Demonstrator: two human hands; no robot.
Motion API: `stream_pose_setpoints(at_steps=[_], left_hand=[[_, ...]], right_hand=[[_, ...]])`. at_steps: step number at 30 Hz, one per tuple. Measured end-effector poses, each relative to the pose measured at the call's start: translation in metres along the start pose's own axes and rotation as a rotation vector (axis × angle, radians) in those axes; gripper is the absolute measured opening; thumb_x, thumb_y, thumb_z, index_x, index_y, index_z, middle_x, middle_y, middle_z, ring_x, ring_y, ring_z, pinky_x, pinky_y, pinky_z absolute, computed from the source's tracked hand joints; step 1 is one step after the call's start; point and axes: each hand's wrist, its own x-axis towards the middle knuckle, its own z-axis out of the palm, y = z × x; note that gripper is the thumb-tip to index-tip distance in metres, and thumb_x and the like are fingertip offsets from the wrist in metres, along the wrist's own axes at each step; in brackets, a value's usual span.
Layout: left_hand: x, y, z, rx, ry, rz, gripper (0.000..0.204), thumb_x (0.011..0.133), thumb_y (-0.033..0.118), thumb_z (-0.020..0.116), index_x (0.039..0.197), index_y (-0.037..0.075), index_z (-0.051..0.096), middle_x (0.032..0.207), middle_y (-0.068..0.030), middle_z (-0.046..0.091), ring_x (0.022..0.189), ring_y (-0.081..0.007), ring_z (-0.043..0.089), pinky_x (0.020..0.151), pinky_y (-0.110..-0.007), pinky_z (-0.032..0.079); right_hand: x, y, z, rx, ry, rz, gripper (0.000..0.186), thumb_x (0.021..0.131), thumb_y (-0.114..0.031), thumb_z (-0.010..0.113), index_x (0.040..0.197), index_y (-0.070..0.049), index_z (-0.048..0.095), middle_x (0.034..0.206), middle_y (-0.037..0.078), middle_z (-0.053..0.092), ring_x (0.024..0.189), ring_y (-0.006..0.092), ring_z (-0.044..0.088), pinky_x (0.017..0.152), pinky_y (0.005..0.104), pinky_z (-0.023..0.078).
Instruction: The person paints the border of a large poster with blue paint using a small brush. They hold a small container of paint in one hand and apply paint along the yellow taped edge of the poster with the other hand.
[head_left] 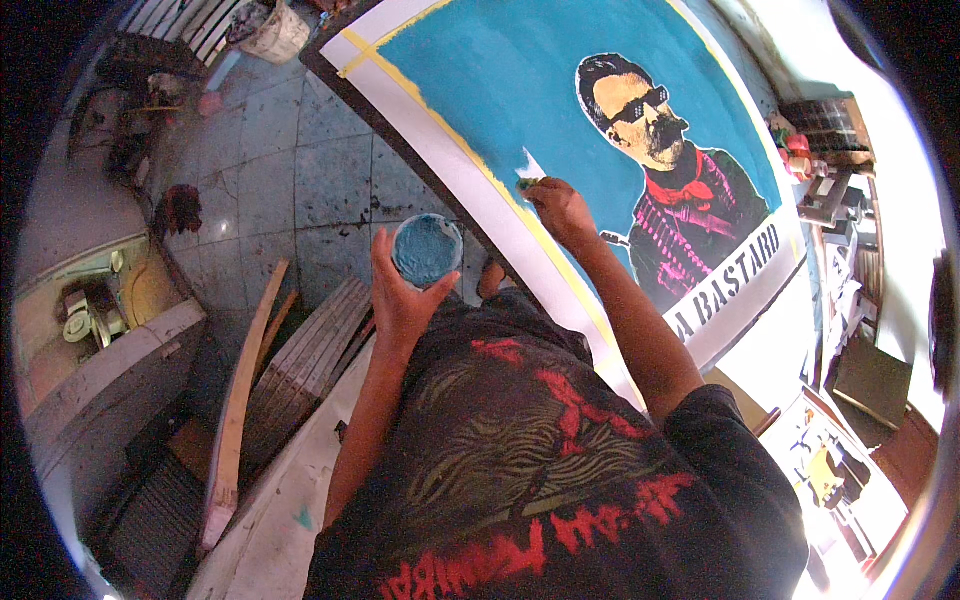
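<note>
Painted sheet [560, 110], spread at upper centre and to the right, in front of the person: a flat blue ground surrounds a figure [690, 190] in dark jacket and red scarf. Near the left edge of the ground lies a small white patch [530, 161], apparently unpainted. Just below it, the right hand [562, 212] is closed on a small tool [526, 185], probably a brush, mostly hidden by the fingers. A yellow strip [430, 100] bounds the ground; for a clean border, strokes should run along it or draw inward, with little paint on the tip. The patch is best closed by overlapping the surrounding blue and feathering outward, so that no ridge dries. The forearm crosses the sheet; whether it touches cannot be told, and it is best kept lifted. The left hand [402, 292] grips a round container [460, 243] of thick blue paint [427, 250], well placed outside the sheet, where drips would meet the tiled floor [335, 185]; it should stay level.
</note>
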Motion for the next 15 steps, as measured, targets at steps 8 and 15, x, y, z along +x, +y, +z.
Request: stream_pose_setpoints(at_steps=[8, 15], left_hand=[[0.002, 0.0, 0.001, -0.02, -0.023, 0.009, 0.113, 0.064, 0.036, 0.09, 0.145, -0.006, 0.023, 0.139, -0.0294, 0.041, 0.13, -0.0423, 0.044, 0.108, -0.048, 0.036], [0.0, 0.001, 0.003, -0.049, -0.022, 0.0, 0.113, 0.065, 0.035, 0.09, 0.145, -0.006, 0.022, 0.139, -0.0295, 0.041, 0.131, -0.0423, 0.043, 0.109, -0.048, 0.035]], right_hand=[[-0.023, -0.005, -0.001, -0.053, -0.072, 0.066, 0.021, 0.09, -0.01, 0.052, 0.104, -0.007, 0.067, 0.109, 0.016, 0.066, 0.105, 0.0343, 0.062, 0.089, 0.0441, 0.053], [-0.031, -0.018, -0.009, -0.058, -0.037, 0.167, 0.025, 0.092, -0.012, 0.051, 0.112, -0.009, 0.066, 0.114, 0.015, 0.065, 0.107, 0.034, 0.062, 0.09, 0.0442, 0.053]])
